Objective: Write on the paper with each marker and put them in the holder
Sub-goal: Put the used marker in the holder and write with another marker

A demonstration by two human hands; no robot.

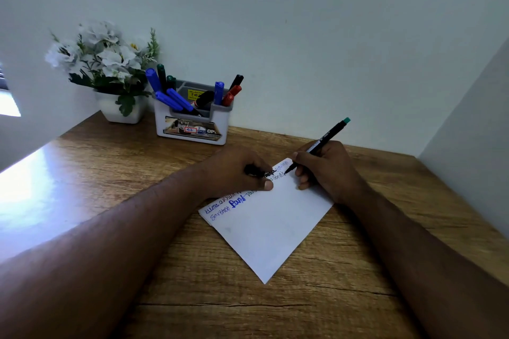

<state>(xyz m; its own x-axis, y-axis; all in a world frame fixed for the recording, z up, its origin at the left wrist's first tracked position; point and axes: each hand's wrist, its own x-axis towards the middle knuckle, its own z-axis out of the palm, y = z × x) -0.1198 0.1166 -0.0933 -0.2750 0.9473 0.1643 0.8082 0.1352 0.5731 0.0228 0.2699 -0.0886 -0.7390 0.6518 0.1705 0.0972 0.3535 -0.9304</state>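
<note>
One white sheet of paper [271, 224] lies at an angle on the wood-grain surface [344, 297], with two lines of handwriting in blue and black ink along its far edge. The right hand [327, 170] has its fingers wrapped around one slim black marker with a teal end [319, 144], its tip touching the paper at the end of the written lines. The left hand [237, 173] rests on the paper's far left part, fingers curled around a small dark object, probably the marker's cap [254, 170], though it is mostly hidden. Behind the hands, near the wall, stands one grey and white plastic holder [192, 129] with a printed label. In it are about nine markers: four blue [176, 99], two dark green [162, 74], two red [231, 94] and one black [237, 81], plus one dark item lying in the middle compartment that is hard to identify. Just left of the holder sits one white pot of white artificial flowers [110, 63]. Plain pale walls [303, 21] enclose the surface at the back and right; bright light glares across the surface's left side.
</note>
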